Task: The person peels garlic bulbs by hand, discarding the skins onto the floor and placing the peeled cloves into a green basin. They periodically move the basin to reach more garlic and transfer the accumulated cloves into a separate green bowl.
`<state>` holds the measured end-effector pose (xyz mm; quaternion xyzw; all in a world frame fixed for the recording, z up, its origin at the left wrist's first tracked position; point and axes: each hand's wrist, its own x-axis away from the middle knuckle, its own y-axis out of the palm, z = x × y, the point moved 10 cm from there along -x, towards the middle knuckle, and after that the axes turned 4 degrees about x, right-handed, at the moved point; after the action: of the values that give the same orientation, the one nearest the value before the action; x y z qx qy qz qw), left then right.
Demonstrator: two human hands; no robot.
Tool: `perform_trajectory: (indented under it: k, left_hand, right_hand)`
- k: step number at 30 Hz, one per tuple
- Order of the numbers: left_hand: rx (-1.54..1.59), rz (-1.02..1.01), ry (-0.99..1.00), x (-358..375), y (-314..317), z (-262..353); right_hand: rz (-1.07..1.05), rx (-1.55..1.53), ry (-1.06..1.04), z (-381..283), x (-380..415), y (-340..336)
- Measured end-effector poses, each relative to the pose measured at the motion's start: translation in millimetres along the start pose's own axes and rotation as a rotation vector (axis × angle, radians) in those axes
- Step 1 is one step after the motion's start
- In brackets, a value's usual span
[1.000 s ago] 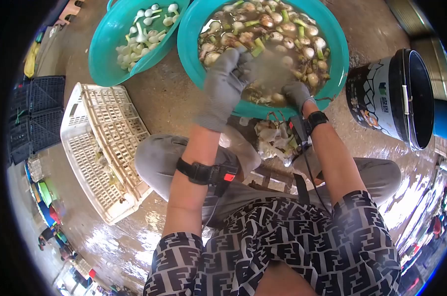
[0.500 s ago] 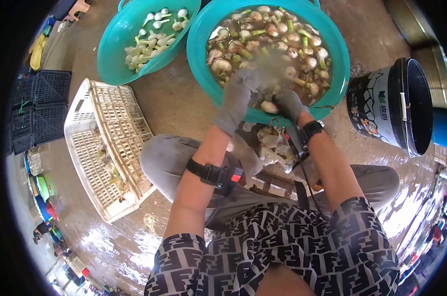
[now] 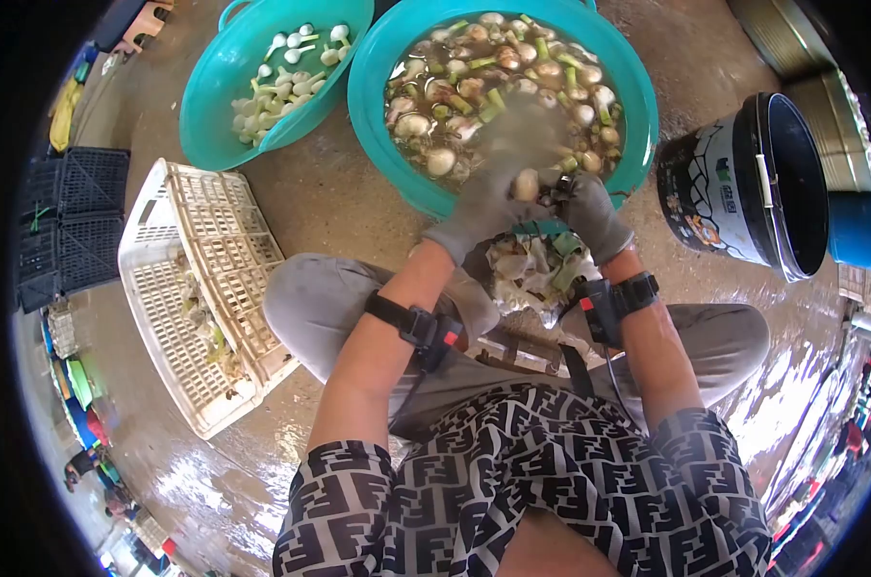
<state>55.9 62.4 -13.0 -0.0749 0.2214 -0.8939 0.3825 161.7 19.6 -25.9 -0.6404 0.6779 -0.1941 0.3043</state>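
My left hand [image 3: 485,204], in a grey glove, is closed around a garlic bulb [image 3: 525,185] over the near rim of the large green tub [image 3: 370,115]. Close beside it my right hand [image 3: 595,219], gloved too, has its fingers curled in towards the bulb. Something dark [image 3: 555,190] shows at those fingertips, too small to name. Many garlic bulbs [image 3: 441,162] with short green stems float in the tub's brown water. Below my hands, between my knees, lies a heap of peeled skins [image 3: 541,266]. A smudge on the lens blurs the water above my left hand.
A second green basin [image 3: 202,106] at the upper left holds cleaner white garlic [image 3: 279,101]. A white plastic crate [image 3: 204,288] with scraps lies tilted on the wet floor to the left. At right are a black bucket [image 3: 719,192] and a blue container [image 3: 856,231]. Black crates [image 3: 94,188] stand far left.
Both hands have drawn back from the water towards my body, to the tub's near rim. A bulb now shows in my left hand. The view has shifted slightly.
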Motion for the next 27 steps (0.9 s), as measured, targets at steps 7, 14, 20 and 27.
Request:
perform_trajectory:
  k: [7, 14, 20, 27]
  left_hand:
    - [0.222, -0.057, -0.188, -3, 10, -28]
    - [1.268, -0.023, -0.477, 6, 33, -44]
    - [0.302, 0.179, -0.228, 4, -1, -33]
    - [1.168, 0.151, -0.595, 10, 26, -72]
  right_hand:
    - [-0.004, -0.001, -0.017, 0, 9, -7]
    - [0.172, -0.511, 0.514, 34, 28, 9]
    - [0.195, -0.569, 0.352, 18, 20, 8]
    - [0.061, -1.412, 0.293, -2, 33, 24]
